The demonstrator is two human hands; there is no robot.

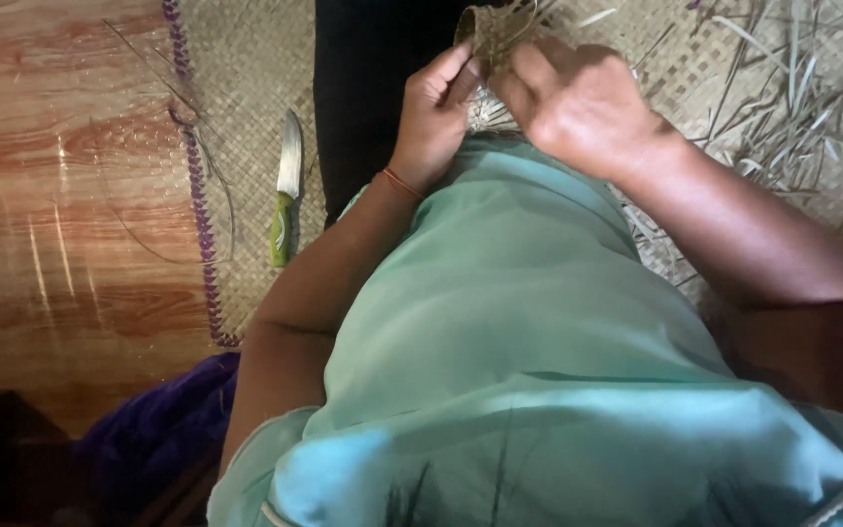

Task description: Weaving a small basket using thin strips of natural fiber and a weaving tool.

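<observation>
A small woven piece [492,34] of dry, tan straw strips sits at the top edge, over a woven mat [246,88]. The left hand [436,117] and right hand [578,102] both pinch it. A green-handled knife [286,190] lies apart, left.

woven piece [493,29]: top cut off by frame edge, lower part hidden behind my hands
my right fingers [529,73]: tips tucked out of sight behind the weave
dark thing [2,449], bottom left: too dim to tell
my right elbow: off frame
</observation>
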